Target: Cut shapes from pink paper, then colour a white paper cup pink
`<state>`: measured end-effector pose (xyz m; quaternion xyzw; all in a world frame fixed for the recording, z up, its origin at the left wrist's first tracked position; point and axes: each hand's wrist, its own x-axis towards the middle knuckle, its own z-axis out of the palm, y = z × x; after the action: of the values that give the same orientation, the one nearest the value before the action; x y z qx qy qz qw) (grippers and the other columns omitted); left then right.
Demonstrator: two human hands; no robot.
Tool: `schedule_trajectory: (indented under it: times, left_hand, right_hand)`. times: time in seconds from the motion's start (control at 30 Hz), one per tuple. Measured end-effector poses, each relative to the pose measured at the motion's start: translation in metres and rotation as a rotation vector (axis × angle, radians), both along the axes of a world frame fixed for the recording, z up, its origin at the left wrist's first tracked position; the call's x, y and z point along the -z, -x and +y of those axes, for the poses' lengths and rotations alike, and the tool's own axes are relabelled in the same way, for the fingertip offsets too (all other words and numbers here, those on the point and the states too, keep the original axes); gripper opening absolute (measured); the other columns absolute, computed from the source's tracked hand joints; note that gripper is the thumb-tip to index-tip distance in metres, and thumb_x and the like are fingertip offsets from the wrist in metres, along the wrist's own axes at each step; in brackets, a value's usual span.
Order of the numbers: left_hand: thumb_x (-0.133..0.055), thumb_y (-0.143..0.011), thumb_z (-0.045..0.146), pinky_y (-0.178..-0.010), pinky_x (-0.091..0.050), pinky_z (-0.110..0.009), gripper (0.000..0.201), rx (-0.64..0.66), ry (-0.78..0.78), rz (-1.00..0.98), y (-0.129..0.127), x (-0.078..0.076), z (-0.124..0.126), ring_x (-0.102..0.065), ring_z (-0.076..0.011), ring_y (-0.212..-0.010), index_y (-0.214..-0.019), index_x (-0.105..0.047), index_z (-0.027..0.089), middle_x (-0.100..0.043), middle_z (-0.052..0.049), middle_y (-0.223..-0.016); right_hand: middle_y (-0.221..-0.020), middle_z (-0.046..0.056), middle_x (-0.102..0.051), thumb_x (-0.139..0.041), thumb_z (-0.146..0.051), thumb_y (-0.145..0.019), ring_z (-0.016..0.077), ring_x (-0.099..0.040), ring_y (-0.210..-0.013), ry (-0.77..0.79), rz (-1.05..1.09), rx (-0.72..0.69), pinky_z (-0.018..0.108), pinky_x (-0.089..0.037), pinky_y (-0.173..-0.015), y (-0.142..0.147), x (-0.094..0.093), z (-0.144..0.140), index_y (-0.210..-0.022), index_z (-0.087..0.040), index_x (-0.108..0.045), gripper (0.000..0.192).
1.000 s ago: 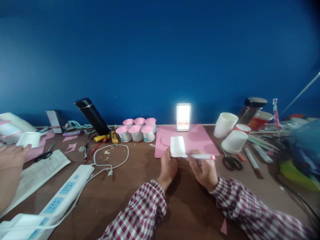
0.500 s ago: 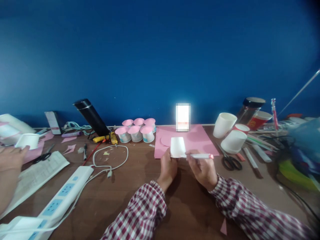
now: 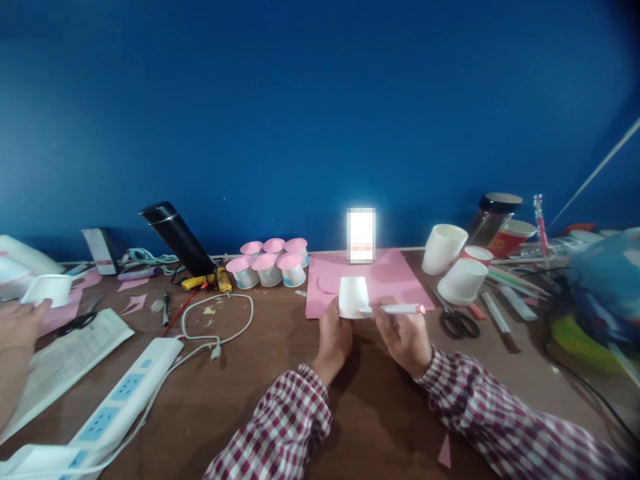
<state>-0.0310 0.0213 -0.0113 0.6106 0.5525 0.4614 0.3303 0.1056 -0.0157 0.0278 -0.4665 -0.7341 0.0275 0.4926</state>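
My left hand [image 3: 334, 340] grips a small white paper cup [image 3: 353, 296] turned on its side, just over the near edge of a pink paper sheet [image 3: 390, 277]. In my right hand [image 3: 403, 335] I hold a white marker with a pink end [image 3: 395, 309], lying level with its tip against the cup's side. Both sleeves are red-and-white check. A cluster of several pink-topped cups [image 3: 270, 261] stands to the left of the sheet.
White paper cups [image 3: 453, 263], black scissors [image 3: 454, 322], pens and a dark-lidded jar [image 3: 496, 215] crowd the right. A black flask [image 3: 175, 233], yellow glue gun [image 3: 205, 281], white cable [image 3: 220, 320] and power strip [image 3: 117, 397] lie left. Another person's hand [image 3: 17, 333] holds a cup [image 3: 47, 289] at far left.
The view has drifted slightly; my hands with the cup and marker stay almost still, the marker tip kept at the cup. The other person's hand at far left has shifted a little.
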Motion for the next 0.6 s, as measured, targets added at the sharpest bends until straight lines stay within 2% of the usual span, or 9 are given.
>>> schedule_trajectory:
  times: [0.23, 0.6]
  left_hand:
    - [-0.045, -0.08, 0.017, -0.064, -0.042, -0.026, 0.02, -0.001, -0.005, -0.018, -0.0002, -0.0063, -0.0005, -0.059, -0.0173, -0.07, -0.085, -0.064, 0.012, -0.068, -0.007, -0.08]
    - [-0.043, -0.08, 0.015, -0.071, -0.044, -0.029, 0.026, 0.011, -0.035, -0.004, 0.0, 0.0011, 0.0014, -0.061, -0.0191, -0.079, -0.096, -0.063, 0.013, -0.068, -0.009, -0.091]
  right_hand:
    - [-0.073, 0.004, -0.066, -0.043, -0.022, -0.091, 0.0141, -0.06, -0.062, 0.011, -0.021, -0.032, 0.024, -0.046, -0.063, 0.0028, -0.0003, -0.0029, -0.083, -0.018, -0.059, 0.019]
    - [-0.075, 0.005, -0.066, -0.045, -0.02, -0.091, 0.0141, -0.061, -0.063, -0.016, 0.032, 0.009, 0.023, -0.045, -0.062, -0.0014, 0.0031, 0.0017, -0.086, -0.017, -0.059, 0.015]
